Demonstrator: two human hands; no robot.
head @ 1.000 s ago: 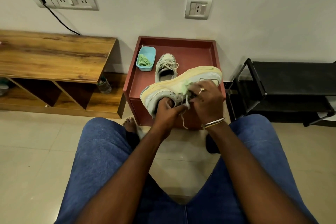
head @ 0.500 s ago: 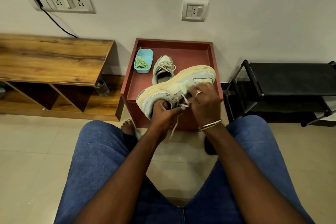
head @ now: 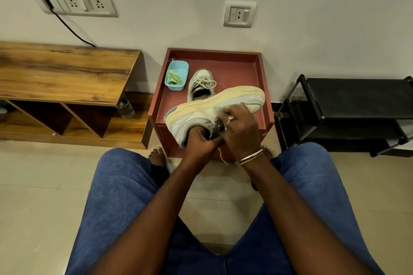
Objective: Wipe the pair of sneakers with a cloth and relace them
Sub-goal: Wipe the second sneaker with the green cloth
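Working the lace (head: 221,155) of a pale sneaker (head: 214,105), a seated person holds the shoe on its side in the air over the front edge of a red table (head: 257,73), sole turned toward the wall, toe to the right. The left hand (head: 199,140) grips the sneaker at its collar, fingers curled into the opening. The right hand (head: 240,127), with a ring and bangles, lies over the lacing, fingers bent and seemingly pinching the lace close to the eyelets; exactly what the fingertips hold is hidden by the hand itself. One loose end of the lace hangs below the two hands. A faint green patch shows just beside the right fingertips, and whether it is cloth or the shoe's own colour cannot be told. The second sneaker (head: 201,85) stands upright on the table behind, laces threaded, just beside a blue tub (head: 176,75) that holds a crumpled green cloth (head: 173,78)

Judged from this, the step in hand is lacing the held sneaker rather than wiping. The next move likely calls for the left hand to steady the shoe while the right feeds the lace tip through the next eyelet and draws it snug, both sides even; the dangling end could slip out of a hole if tugged
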